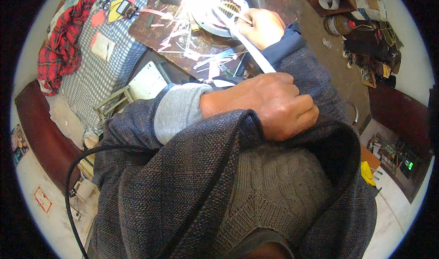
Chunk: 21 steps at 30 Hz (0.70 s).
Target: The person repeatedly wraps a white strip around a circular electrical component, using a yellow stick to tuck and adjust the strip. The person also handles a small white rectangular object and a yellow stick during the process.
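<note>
My left hand (270, 103) is closed around a long white strip (254, 53) in front of my chest. The strip runs up to my right hand (263, 28), whose fingers are pinched on white strips at a round grey bowl-like object (203, 21). Inside its rim is a yellowish slotted piece (228, 7), partly crossed by white strips; a bright glare hides part of it. Many cut white strips (192, 53) and scraps lie on the dark worktop (146, 32) beside it.
A checked-cloth table (82, 90) at left holds a red plaid cloth (64, 37), pink papers and small tools. A pale stool-like object (148, 78) stands below the worktop. At right are a plastic jug (336, 26), clutter and a dark open cabinet (398, 108).
</note>
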{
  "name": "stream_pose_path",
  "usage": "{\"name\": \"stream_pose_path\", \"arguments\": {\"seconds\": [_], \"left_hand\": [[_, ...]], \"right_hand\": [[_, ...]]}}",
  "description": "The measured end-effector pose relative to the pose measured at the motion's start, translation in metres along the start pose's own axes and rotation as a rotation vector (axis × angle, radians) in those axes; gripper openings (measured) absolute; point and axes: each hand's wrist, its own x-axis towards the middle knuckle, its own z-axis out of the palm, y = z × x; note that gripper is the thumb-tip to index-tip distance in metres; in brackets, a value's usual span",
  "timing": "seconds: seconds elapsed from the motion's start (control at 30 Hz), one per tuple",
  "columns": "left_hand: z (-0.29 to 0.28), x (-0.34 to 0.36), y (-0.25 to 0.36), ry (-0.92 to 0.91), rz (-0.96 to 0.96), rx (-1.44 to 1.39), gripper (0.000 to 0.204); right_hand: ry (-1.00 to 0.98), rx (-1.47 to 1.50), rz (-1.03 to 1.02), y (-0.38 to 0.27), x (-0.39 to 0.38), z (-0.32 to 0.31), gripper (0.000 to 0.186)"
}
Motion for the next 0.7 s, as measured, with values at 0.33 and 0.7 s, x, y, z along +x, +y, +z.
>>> {"name": "stream_pose_path", "arguments": {"seconds": [0.33,0.7], "left_hand": [[-0.002,0.015,0.004,-0.121,-0.027,-0.044,0.014],[-0.017,-0.011,-0.007,0.044,0.011,0.071,0.021]], "right_hand": [[-0.174,-0.166,-0.252,-0.019,-0.021,-0.031,0.060],[-0.187,0.489,0.153,0.018,-0.023,-0.020,0.035]]}}
